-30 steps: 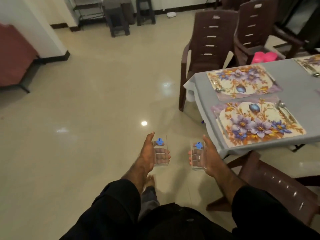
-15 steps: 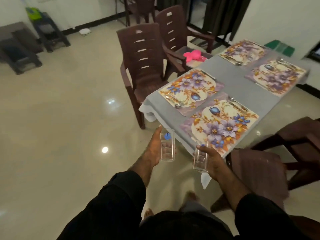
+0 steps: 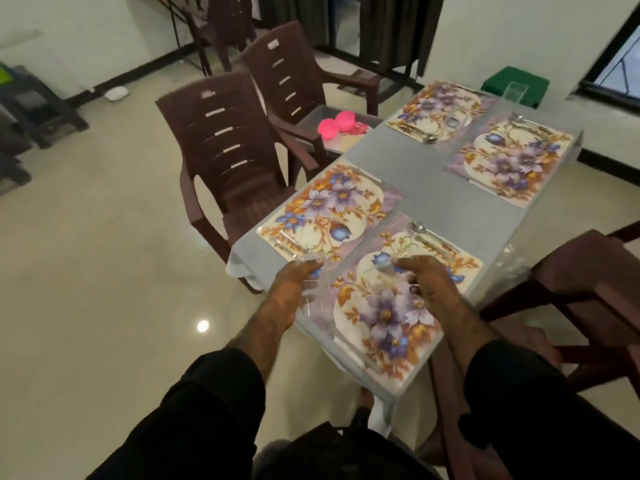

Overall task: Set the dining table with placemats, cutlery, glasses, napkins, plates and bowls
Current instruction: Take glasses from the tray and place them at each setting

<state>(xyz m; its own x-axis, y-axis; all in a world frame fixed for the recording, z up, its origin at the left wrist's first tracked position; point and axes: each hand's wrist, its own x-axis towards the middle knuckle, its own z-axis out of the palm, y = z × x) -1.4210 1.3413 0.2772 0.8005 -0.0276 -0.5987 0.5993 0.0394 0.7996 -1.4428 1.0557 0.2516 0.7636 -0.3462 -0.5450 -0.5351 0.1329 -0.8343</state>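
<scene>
Left glass point(image 3: 311, 289): clear, blurred, held upright in the left hand point(image 3: 294, 289), grip curled round it, over the near left edge of the counter point(image 3: 429, 188). Right glass point(image 3: 391, 275): clear, blurred, held in the right hand point(image 3: 424, 289), grip curled round it, above the nearest placemat point(image 3: 398, 306). Cutlery point(image 3: 433, 240): on that placemat's far side. Three further floral placemats: on the grey counter beyond. Brown chair point(image 3: 228, 150): at the counter's left. Pink items point(image 3: 337, 123): on the second chair's seat.
</scene>
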